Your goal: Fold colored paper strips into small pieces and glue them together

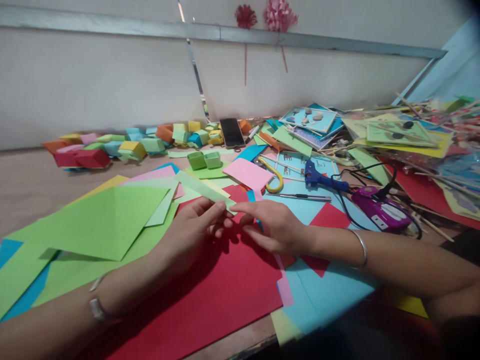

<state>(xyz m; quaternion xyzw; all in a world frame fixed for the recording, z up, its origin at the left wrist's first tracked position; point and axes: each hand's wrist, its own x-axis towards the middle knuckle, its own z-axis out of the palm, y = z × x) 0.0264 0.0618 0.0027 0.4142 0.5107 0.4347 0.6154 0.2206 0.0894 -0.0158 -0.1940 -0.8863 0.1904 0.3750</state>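
Note:
A pale green paper strip (pixel 200 186) slants up and left from between my hands. My left hand (pixel 200 222) pinches its lower end between thumb and fingers. From the other side, my right hand (pixel 273 225) has its index fingertip at that same end, with the thumb and other fingers curled beneath. Whether the right fingers also grip the strip is hard to see, but they meet at its tip. Under both hands lies a large red paper sheet (pixel 225 300). Two small folded green paper boxes (pixel 204 160) stand just beyond the strip.
Bright green sheets (pixel 101 220) spread at left. Several folded paper blocks (pixel 131 149) line the wall beside a phone (pixel 231 133). Rightward are pink paper (pixel 247 173), yellow-handled scissors (pixel 276 182), a pen (pixel 300 197), a blue glue gun (pixel 324 179) and a purple power adapter (pixel 380 209) with cords.

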